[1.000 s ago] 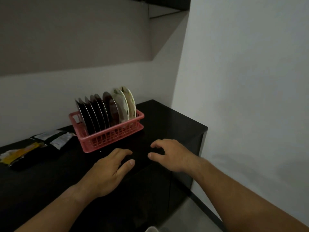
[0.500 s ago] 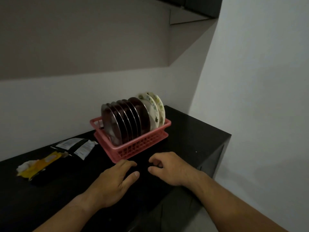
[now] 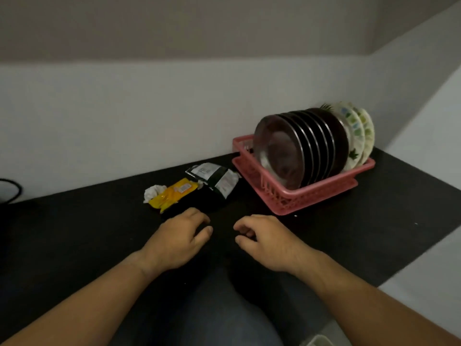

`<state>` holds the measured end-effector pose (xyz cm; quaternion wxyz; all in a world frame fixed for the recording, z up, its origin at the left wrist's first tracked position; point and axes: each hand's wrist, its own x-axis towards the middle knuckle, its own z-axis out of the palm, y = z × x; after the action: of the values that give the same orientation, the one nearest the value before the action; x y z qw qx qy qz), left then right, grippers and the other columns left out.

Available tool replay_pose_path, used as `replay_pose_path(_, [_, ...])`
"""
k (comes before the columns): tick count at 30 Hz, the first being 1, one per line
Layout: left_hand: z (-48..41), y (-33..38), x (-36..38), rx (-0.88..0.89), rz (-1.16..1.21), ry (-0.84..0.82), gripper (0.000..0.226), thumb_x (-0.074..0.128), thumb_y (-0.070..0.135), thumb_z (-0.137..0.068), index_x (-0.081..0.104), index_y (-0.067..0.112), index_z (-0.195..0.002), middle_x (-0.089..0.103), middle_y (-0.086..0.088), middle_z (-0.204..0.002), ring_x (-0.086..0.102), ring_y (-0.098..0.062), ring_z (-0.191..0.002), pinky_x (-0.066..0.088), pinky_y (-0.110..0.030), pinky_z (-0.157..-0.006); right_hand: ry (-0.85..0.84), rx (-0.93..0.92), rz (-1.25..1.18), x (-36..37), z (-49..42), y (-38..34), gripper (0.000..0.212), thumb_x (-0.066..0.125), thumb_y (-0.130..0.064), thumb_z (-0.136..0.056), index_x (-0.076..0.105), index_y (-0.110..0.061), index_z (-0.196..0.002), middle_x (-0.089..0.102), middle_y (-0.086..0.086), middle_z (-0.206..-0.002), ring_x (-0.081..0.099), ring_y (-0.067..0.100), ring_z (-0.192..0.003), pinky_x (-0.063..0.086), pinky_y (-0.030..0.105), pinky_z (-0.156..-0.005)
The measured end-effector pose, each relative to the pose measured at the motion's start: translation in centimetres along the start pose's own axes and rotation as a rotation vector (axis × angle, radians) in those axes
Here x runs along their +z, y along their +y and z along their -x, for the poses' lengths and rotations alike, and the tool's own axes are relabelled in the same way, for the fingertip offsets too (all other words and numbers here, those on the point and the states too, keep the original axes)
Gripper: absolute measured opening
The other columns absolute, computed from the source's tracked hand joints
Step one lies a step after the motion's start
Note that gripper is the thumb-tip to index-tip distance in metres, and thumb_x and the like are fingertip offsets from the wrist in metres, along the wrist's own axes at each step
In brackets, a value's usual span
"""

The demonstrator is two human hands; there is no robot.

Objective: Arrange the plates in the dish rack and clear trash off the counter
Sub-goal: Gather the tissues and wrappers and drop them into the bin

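Observation:
A pink dish rack (image 3: 296,196) stands on the black counter (image 3: 74,233) at the back right, against the wall. Several dark plates (image 3: 299,148) stand upright in it, with white patterned plates (image 3: 356,136) behind them. Left of the rack lie a yellow wrapper (image 3: 172,194), a crumpled white tissue (image 3: 153,192) and a black-and-white packet (image 3: 215,177). My left hand (image 3: 179,238) hovers just in front of the yellow wrapper, fingers loosely curled and holding nothing. My right hand (image 3: 267,242) is beside it, also loosely curled and holding nothing.
A dark cable or rounded object (image 3: 10,191) shows at the far left edge. The counter ends at a white wall on the right. A pale object (image 3: 316,342) peeks in at the bottom edge, below the counter front.
The view has swung left, so the rack now sits at the right and the trash is near centre. Both hands have moved left with it and stay loosely curled.

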<state>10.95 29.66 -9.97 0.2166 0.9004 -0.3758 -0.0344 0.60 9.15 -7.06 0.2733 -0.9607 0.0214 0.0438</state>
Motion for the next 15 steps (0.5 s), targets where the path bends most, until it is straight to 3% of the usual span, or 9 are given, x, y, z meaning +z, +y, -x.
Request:
replay_pose_path(4, [-0.4,-3.7,-0.3,-0.076,-0.090,0.077,0.026,0.051,0.043,-0.095,0.060,0.030,-0.115,0.053,0.016,-0.112,0.049,0.001,-0.100,0.042,-0.018,-0.080,-0.058,0.040,-0.033,2.3,-2.2,-0.2,0.033,0.061,-0.034,-0.096,0.060,-0.030,-0.128,0.056,-0.015,-0.114,0.058,0.002,-0.104,0.053,0.029,-0.094])
replay_pose_path(9, [-4.5,-7.0,-0.8,-0.186,-0.124,0.221,0.041,0.056,0.043,-0.093,0.055,0.019,-0.126,0.053,-0.001,-0.129,0.049,-0.018,-0.117,0.048,-0.034,-0.094,-0.133,0.065,-0.050,4.1,-4.2,-0.7,0.032,0.061,-0.035,-0.096,0.059,-0.032,-0.128,0.052,-0.020,-0.111,0.056,0.000,-0.104,0.052,0.027,-0.095])
replay_pose_path(11, [-6.6,-7.7,-0.5,-0.288,-0.140,0.177,0.055,0.057,0.045,-0.091,0.045,0.018,-0.138,0.045,-0.006,-0.141,0.041,-0.026,-0.129,0.041,-0.042,-0.104,-0.144,0.072,-0.041,4.4,-4.6,-0.8,0.033,0.060,-0.036,-0.096,0.059,-0.032,-0.128,0.051,-0.020,-0.111,0.056,0.000,-0.105,0.052,0.027,-0.095])
replay_pose_path(15, [-9.3,-9.1,0.8,-0.432,-0.194,-0.063,0.072,0.055,0.051,-0.091,0.023,0.024,-0.150,0.029,-0.004,-0.155,0.027,-0.030,-0.142,0.026,-0.050,-0.113,-0.123,0.083,-0.016,4.2,-6.0,-1.0,0.034,0.061,-0.037,-0.096,0.059,-0.031,-0.129,0.052,-0.019,-0.113,0.056,0.001,-0.106,0.051,0.026,-0.095])
